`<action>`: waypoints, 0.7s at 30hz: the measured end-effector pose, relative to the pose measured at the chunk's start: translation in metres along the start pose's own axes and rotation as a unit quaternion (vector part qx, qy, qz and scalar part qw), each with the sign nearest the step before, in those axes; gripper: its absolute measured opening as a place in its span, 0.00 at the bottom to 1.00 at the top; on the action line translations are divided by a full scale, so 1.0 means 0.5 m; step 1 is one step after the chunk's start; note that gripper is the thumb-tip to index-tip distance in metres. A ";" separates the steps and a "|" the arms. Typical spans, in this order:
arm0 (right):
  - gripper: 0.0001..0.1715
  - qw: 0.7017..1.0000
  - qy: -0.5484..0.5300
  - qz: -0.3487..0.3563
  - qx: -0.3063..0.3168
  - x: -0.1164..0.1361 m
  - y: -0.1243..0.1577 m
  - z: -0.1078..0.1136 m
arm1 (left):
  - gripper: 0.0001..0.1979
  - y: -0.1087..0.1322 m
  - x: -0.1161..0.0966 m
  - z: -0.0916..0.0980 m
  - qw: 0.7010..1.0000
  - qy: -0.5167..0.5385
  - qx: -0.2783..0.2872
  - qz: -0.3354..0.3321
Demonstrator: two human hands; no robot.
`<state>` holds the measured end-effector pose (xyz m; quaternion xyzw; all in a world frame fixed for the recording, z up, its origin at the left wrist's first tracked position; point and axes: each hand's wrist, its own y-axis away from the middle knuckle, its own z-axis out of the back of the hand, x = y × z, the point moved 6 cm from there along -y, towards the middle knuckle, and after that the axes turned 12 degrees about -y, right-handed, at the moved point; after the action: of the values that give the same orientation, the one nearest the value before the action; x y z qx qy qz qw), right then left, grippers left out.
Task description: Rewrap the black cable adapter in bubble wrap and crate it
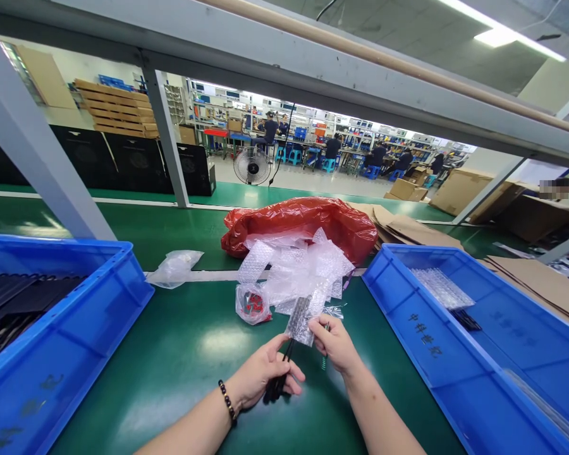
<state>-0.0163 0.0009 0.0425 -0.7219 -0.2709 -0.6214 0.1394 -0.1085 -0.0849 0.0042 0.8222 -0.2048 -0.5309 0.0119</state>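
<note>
Black cables point(281, 379) are held in my left hand point(270, 374), their upper part running into a bubble wrap bag point(299, 323). Through the clear plastic a dark flat piece shows faintly; its kind I cannot make out. My right hand point(334, 341) pinches the right edge of that bag between thumb and fingers. A small green strip point(324, 361) sticks out below the right hand's fingers. Just beyond lies a heap of bubble wrap bags point(289, 268), spilling from a red plastic bag point(308, 218).
At the left stands a blue bin point(90, 309) with black parts point(23, 297). The right blue bin point(422, 335) holds a wrapped piece point(443, 289). A clear bag with red bits point(253, 304) and a crumpled plastic bag point(176, 268) lie on the green table point(194, 379). Cardboard sheets point(415, 230) lie behind.
</note>
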 end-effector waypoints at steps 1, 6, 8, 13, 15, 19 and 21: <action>0.25 0.999 0.003 -0.015 0.032 -0.001 0.002 -0.009 | 0.40 0.000 0.002 0.001 1.000 0.004 -0.008 0.002; 0.20 0.973 0.082 0.004 0.217 0.012 0.021 -0.062 | 0.36 0.003 -0.006 0.008 0.999 0.004 -0.048 -0.001; 0.20 0.973 0.083 0.022 0.216 0.017 0.024 -0.062 | 0.36 0.005 -0.015 0.003 1.000 0.013 -0.020 -0.010; 0.16 0.964 0.113 0.020 0.241 0.010 0.032 -0.066 | 0.22 0.005 -0.030 0.011 0.995 0.087 -0.024 -0.039; 0.14 0.962 0.108 -0.003 0.251 0.001 0.033 -0.070 | 0.18 0.003 -0.027 0.015 0.995 0.080 -0.049 -0.028; 0.23 0.991 0.051 -0.004 0.127 -0.008 0.010 -0.041 | 0.17 0.001 -0.020 0.007 0.997 0.059 -0.041 0.002; 0.27 0.997 0.026 0.007 0.076 -0.013 0.000 -0.026 | 0.19 0.002 -0.020 0.005 0.998 0.052 -0.036 0.004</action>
<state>-0.0274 -0.0075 0.0385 -0.6946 -0.3088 -0.6164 0.2054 -0.1143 -0.0818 0.0120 0.8467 -0.1883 -0.4947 0.0540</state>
